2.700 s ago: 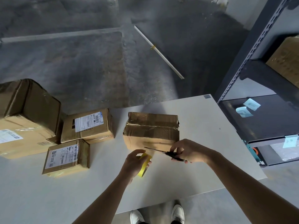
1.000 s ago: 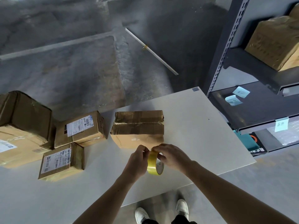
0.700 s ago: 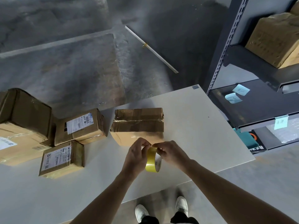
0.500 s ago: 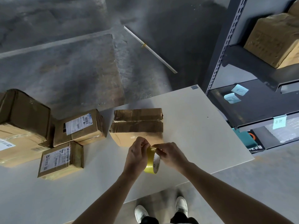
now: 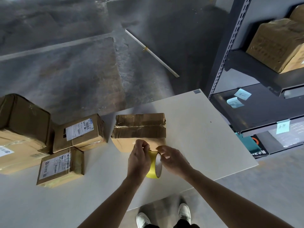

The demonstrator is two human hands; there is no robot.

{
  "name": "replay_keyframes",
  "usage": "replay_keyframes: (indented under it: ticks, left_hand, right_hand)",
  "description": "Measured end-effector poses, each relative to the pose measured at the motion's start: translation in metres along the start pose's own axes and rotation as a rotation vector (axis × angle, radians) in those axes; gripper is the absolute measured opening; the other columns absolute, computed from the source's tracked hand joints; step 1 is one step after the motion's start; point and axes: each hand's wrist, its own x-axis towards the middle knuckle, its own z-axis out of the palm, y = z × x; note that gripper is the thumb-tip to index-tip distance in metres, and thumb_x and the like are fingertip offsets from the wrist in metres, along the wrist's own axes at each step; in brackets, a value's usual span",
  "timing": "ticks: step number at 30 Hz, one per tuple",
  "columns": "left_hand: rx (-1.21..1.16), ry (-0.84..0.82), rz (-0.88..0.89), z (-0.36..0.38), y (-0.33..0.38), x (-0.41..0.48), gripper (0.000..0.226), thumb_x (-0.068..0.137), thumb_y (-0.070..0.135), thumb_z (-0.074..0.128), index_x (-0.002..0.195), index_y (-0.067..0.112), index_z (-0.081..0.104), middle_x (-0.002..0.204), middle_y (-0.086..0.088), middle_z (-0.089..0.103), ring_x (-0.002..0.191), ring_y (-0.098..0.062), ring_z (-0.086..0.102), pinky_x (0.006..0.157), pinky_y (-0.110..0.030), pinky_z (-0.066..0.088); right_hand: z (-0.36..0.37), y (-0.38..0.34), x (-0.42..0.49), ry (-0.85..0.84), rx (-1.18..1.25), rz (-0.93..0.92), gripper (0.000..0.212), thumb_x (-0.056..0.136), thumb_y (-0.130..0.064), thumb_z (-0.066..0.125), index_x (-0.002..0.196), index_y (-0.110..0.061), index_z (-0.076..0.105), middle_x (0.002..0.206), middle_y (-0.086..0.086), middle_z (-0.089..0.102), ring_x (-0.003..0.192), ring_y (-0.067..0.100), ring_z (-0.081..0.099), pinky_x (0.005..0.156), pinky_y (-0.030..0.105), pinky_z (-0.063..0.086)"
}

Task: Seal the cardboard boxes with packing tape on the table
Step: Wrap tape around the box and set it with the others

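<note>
Left hand, grip curling round an upright yellow roll of packing tape over the white table, right hand touching its top rim, grip blurred, perhaps pinching, brown taped cardboard box sitting just beyond.

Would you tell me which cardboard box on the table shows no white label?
The brown cardboard box nearest the yellow tape roll; the others bear labels.

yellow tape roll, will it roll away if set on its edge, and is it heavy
On its rim it would probably roll: the yellow tape roll is a round hoop and the table looks flat and smooth. Likely light and stiff: gripped in the left hand, it looks perfectly round.
</note>
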Motion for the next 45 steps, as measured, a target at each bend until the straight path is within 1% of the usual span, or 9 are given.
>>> replay_keyframes:
  ticks: [5, 9, 14, 17, 21, 29, 34, 39, 45]
  left_hand:
    - [0.057, -0.012, -0.010, 0.002, 0.000, 0.003, 0.016, 0.094, 0.011, 0.061, 0.107, 0.008, 0.053, 0.096, -0.005, 0.068, 0.072, -0.012, 0.057, 0.065, -0.019, 0.047]
    - [0.091, -0.031, 0.051, 0.003, 0.001, 0.000, 0.030, 0.085, 0.011, 0.073, 0.109, 0.004, 0.057, 0.097, -0.009, 0.070, 0.076, -0.025, 0.069, 0.070, -0.032, 0.058]
    - [0.147, -0.002, 0.175, 0.004, 0.000, -0.004, 0.045, 0.071, 0.015, 0.085, 0.107, 0.004, 0.059, 0.096, -0.010, 0.069, 0.067, -0.023, 0.069, 0.063, -0.025, 0.052]
    - [0.188, 0.003, 0.222, 0.005, -0.003, -0.006, 0.053, 0.064, 0.017, 0.090, 0.105, 0.004, 0.059, 0.093, -0.011, 0.067, 0.061, -0.022, 0.067, 0.058, -0.019, 0.045]
    - [0.161, 0.027, 0.224, 0.004, -0.006, -0.007, 0.046, 0.068, 0.018, 0.086, 0.103, 0.004, 0.058, 0.092, -0.012, 0.066, 0.060, -0.023, 0.066, 0.057, -0.018, 0.043]
    - [-0.031, -0.029, 0.129, -0.001, -0.009, -0.005, 0.041, 0.095, 0.018, 0.062, 0.132, 0.021, 0.045, 0.120, 0.000, 0.060, 0.088, -0.017, 0.068, 0.070, -0.025, 0.059]
    - [-0.055, -0.122, 0.244, -0.007, -0.014, -0.001, 0.023, 0.098, 0.033, 0.050, 0.112, 0.019, 0.063, 0.118, 0.002, 0.063, 0.092, -0.012, 0.065, 0.076, -0.024, 0.059]
    - [-0.133, -0.121, 0.139, -0.007, -0.016, 0.001, 0.006, 0.097, 0.024, 0.059, 0.095, 0.019, 0.063, 0.098, 0.008, 0.065, 0.089, -0.008, 0.063, 0.076, -0.019, 0.054]
    - [-0.145, -0.134, 0.034, -0.008, -0.018, 0.005, 0.010, 0.099, 0.025, 0.053, 0.097, 0.016, 0.058, 0.098, 0.003, 0.064, 0.089, -0.009, 0.062, 0.071, -0.006, 0.046]
  right_hand:
    - [0.001, -0.008, -0.001, 0.376, 0.050, -0.330, 0.011, 0.092, -0.019, 0.064, 0.098, -0.015, 0.055, 0.089, -0.003, 0.063, 0.073, 0.011, 0.062, 0.060, 0.021, 0.056]
    - [0.009, -0.016, 0.003, 0.342, 0.005, -0.341, 0.014, 0.091, -0.021, 0.068, 0.102, -0.013, 0.066, 0.104, -0.001, 0.063, 0.076, 0.011, 0.063, 0.064, 0.017, 0.056]
    - [0.014, -0.015, 0.003, 0.323, 0.044, -0.194, 0.019, 0.089, -0.009, 0.071, 0.108, -0.006, 0.072, 0.109, 0.002, 0.065, 0.080, 0.008, 0.060, 0.070, 0.000, 0.046]
    - [0.013, -0.013, 0.004, 0.263, 0.045, -0.137, 0.018, 0.095, -0.013, 0.064, 0.108, -0.007, 0.075, 0.108, 0.002, 0.064, 0.081, 0.008, 0.059, 0.070, 0.001, 0.045]
    - [0.013, -0.010, 0.006, 0.178, 0.013, -0.146, 0.020, 0.099, -0.015, 0.058, 0.101, -0.006, 0.076, 0.105, 0.008, 0.065, 0.088, 0.017, 0.063, 0.074, 0.015, 0.051]
    - [0.020, -0.006, 0.006, 0.176, 0.062, -0.164, 0.011, 0.093, -0.002, 0.061, 0.088, 0.002, 0.070, 0.095, 0.005, 0.060, 0.074, 0.006, 0.057, 0.068, 0.009, 0.043]
    - [0.020, -0.006, 0.010, 0.177, 0.077, -0.153, 0.012, 0.093, -0.004, 0.062, 0.085, 0.002, 0.068, 0.092, 0.005, 0.057, 0.073, 0.009, 0.055, 0.066, 0.009, 0.041]
    - [0.014, -0.011, 0.013, 0.106, 0.163, -0.056, 0.016, 0.093, -0.015, 0.068, 0.090, -0.001, 0.076, 0.092, 0.000, 0.057, 0.074, 0.002, 0.057, 0.066, 0.007, 0.040]
    - [0.008, -0.021, 0.013, 0.085, 0.227, -0.021, 0.020, 0.092, -0.030, 0.070, 0.093, -0.011, 0.078, 0.095, -0.006, 0.062, 0.083, 0.009, 0.065, 0.072, 0.021, 0.050]
